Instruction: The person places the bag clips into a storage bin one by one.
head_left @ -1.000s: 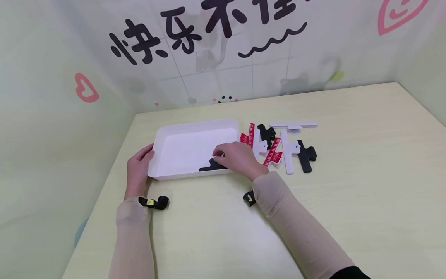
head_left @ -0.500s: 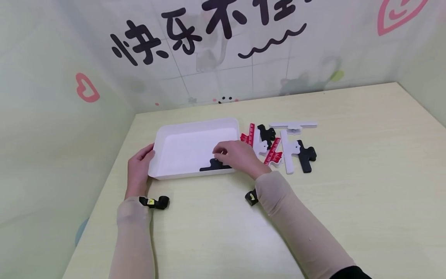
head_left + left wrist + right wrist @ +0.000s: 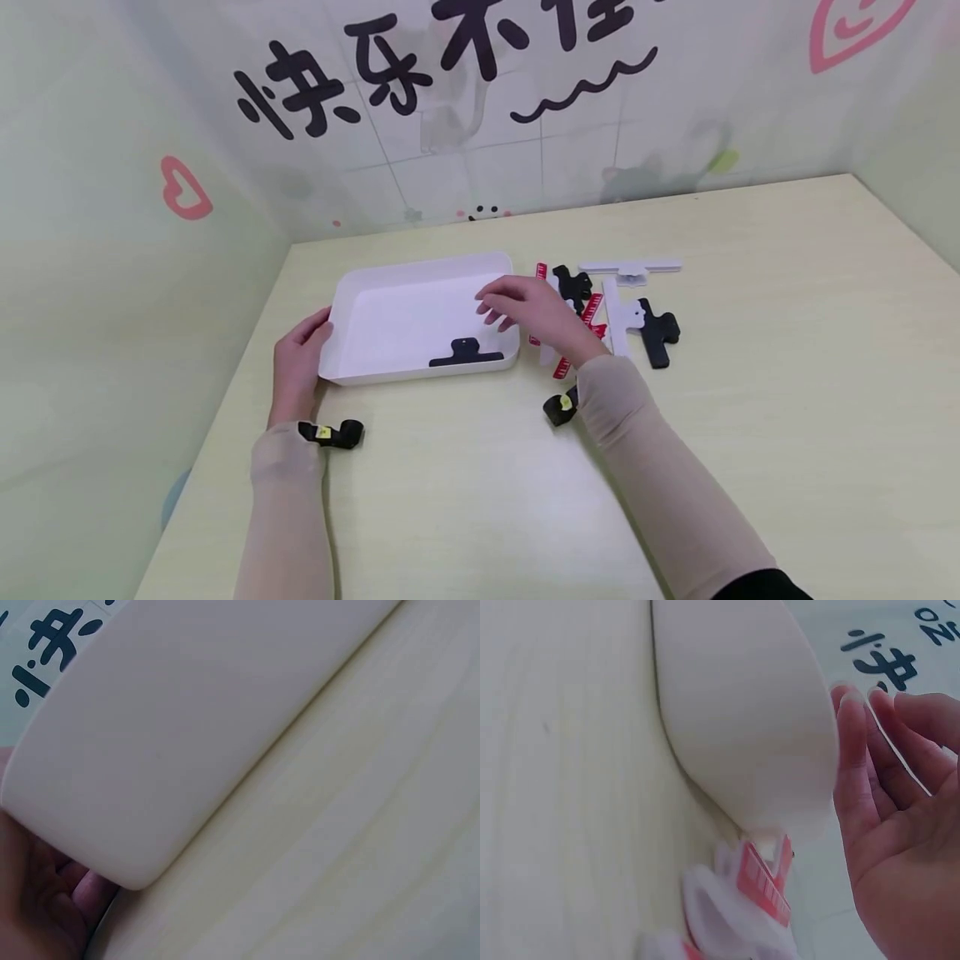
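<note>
My left hand point(image 3: 295, 362) holds the left end of a white tray point(image 3: 397, 312), thumb at the rim. In the left wrist view, fingers point(image 3: 86, 889) show beneath the tray's corner. A black clip point(image 3: 466, 353) lies inside the tray along its near wall. Over the tray's right end hovers my right hand point(image 3: 536, 317), holding nothing, with fingers loosely bent and apart from the black clip. The right wrist view shows this hand beside the tray wall point(image 3: 742, 712) with the fingers extended. Part of a group of clips is hidden behind it.
To the tray's right lie red clips point(image 3: 592, 310), white clips point(image 3: 618, 318) and black clips point(image 3: 660, 333), some overlapping. One long white clip point(image 3: 632, 267) lies at the back. A printed cloth point(image 3: 480, 158) hangs behind the wooden table point(image 3: 787, 350).
My right hand has let go of the black clip, which stays in the tray, and has moved up and right with fingers opening. The left hand keeps its place.
</note>
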A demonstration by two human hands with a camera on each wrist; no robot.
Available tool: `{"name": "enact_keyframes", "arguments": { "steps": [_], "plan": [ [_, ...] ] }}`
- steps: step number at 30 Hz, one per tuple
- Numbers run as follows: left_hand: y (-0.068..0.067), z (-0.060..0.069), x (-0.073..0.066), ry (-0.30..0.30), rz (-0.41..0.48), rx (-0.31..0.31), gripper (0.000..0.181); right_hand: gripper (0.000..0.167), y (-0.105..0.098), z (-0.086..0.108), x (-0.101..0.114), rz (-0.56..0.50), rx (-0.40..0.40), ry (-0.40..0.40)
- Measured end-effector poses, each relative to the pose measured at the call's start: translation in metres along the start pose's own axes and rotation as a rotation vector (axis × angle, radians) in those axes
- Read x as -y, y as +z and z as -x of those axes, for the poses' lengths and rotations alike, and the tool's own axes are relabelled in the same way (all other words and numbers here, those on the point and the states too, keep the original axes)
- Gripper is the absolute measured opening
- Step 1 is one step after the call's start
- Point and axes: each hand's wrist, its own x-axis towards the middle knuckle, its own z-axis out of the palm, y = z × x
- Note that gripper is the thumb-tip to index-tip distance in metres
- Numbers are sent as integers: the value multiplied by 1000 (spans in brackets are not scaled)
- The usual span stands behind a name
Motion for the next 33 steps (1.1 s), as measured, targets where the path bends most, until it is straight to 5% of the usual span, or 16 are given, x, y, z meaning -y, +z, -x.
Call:
{"name": "enact_keyframes", "arguments": {
  "steps": [12,33],
  "plan": [
    [1,-2,0,8,-11,3,37,31,-49,11,-3,-52,-203,147],
    [1,-1,-1,-6,-8,-2,37,41,-119,54,-29,-325,-514,167]
  ]
}}
